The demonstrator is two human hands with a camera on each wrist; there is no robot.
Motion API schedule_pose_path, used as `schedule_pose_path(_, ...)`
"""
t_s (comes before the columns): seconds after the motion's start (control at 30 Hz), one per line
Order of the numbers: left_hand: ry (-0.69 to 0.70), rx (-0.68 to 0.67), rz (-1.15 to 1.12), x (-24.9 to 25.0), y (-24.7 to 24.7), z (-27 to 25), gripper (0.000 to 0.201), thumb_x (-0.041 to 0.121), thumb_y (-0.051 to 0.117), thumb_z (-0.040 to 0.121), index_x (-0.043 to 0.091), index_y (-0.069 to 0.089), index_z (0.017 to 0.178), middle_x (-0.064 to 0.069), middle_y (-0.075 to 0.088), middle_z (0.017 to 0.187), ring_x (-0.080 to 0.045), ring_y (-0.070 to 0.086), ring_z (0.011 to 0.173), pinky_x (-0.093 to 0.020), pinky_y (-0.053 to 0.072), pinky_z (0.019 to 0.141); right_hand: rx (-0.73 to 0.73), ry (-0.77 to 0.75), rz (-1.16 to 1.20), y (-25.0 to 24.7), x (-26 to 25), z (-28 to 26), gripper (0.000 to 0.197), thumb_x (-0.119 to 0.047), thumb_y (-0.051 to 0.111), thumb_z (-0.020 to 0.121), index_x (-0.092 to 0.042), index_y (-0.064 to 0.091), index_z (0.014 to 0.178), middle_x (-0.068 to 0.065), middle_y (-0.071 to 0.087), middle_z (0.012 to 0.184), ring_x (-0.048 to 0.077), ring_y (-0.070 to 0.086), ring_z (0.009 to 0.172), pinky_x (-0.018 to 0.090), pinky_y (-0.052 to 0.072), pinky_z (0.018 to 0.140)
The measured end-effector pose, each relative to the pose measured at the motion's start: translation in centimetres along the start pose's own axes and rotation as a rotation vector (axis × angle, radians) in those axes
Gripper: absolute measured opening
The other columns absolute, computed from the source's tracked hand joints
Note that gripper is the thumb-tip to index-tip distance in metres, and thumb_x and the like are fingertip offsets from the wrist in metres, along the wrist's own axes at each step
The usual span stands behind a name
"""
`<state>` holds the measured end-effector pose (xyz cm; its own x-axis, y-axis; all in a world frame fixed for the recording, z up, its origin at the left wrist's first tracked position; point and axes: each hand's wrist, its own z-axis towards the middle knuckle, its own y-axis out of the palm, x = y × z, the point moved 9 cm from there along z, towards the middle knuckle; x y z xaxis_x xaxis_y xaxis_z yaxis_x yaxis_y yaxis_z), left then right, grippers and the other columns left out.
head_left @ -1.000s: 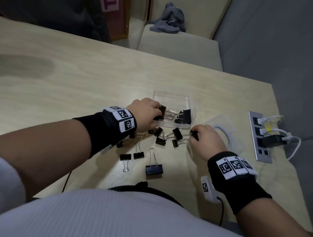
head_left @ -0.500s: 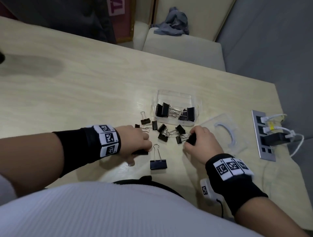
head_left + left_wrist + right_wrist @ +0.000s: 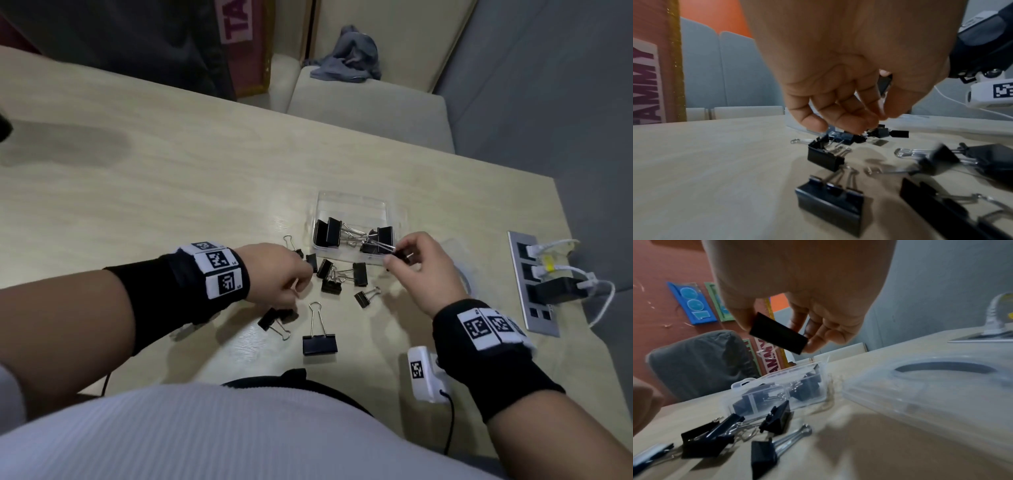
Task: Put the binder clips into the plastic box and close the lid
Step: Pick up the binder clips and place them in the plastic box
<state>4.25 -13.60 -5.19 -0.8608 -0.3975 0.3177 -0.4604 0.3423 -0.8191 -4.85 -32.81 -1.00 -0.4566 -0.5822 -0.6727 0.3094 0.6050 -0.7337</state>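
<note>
The left hand (image 3: 274,274) reaches down with curled fingers (image 3: 816,120) over the small clips at nine o'clock of the loose pile; the head view hides the tips, and the wrist view shows a dark clip tucked by the thumb, so it seems to be grasping one, though blur leaves that uncertain. Around nine binder clips (image 3: 329,281) lie on the tabletop (image 3: 171,205) at about six o'clock of the plastic box (image 3: 356,205), which holds roughly four. The right hand (image 3: 424,270) pinches one black clip (image 3: 779,335) over the box's five-o'clock corner. The lid (image 3: 931,386) lies flat at three o'clock, partly behind that hand. By my judgement about a third is packed; closing remains.
</note>
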Motion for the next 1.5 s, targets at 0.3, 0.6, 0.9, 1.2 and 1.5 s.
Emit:
schedule_pose_path(0.3,-0.005,-0.144,0.163,-0.4,2.8,0.1,0.045,0.046,0.072,0.071,0.030,0.053,0.109,0.007,0.056,0.111,-0.021,0.058,0.100,-0.036,0.050,0.079,-0.098,-0.075,-0.320,3.5,-2.5,3.9,0.048,-0.044,0.064,0.082,-0.022,0.053,0.124,0.004,0.054,0.123,0.023,0.051,0.117,0.039,0.042,0.099)
schedule_pose_path(0.6,-0.008,-0.067,0.190,-0.1,3.1,-0.1,0.031,0.041,0.056,0.082,0.029,0.060,0.110,0.005,0.061,0.108,-0.023,0.062,0.100,-0.038,0.053,0.081,-0.435,-0.277,-0.351,7.5,-4.7,-1.3,0.012,-0.033,0.059,0.084,-0.024,0.063,0.091,-0.006,0.058,0.088,0.014,0.057,0.080,0.038,0.051,0.078)
schedule_pose_path(0.9,-0.080,-0.023,0.161,-1.5,0.4,0.4,0.034,0.040,0.042,0.094,0.016,0.062,0.108,-0.004,0.062,0.112,-0.025,0.061,0.099,-0.036,0.051,0.079,-0.799,-0.394,-0.581,13.6,-3.0,-8.6,0.054,-0.052,0.063,0.079,-0.040,0.042,0.126,-0.001,0.049,0.115,0.023,0.057,0.096,0.035,0.049,0.080)
schedule_pose_path(1.2,-0.069,0.128,0.090,-1.7,-1.6,0.6,0.039,0.048,0.052,0.088,0.031,0.055,0.122,0.003,0.057,0.116,-0.022,0.059,0.107,-0.037,0.051,0.082,-0.678,-0.307,-0.394,10.7,-3.2,-6.6,0.038,-0.027,0.056,0.077,-0.037,0.054,0.114,-0.003,0.048,0.109,0.021,0.054,0.096,0.034,0.049,0.082)
schedule_pose_path(1.5,-0.018,0.327,-0.356,-0.1,-4.6,1.1,0.055,0.039,0.066,0.086,0.025,0.044,0.135,0.003,0.062,0.124,-0.015,0.064,0.103,-0.029,0.050,0.090,-0.302,-0.466,-0.201,6.1,-5.8,-2.6,0.038,-0.011,0.057,0.076,-0.028,0.064,0.109,-0.002,0.052,0.107,0.020,0.054,0.098,0.028,0.046,0.086)
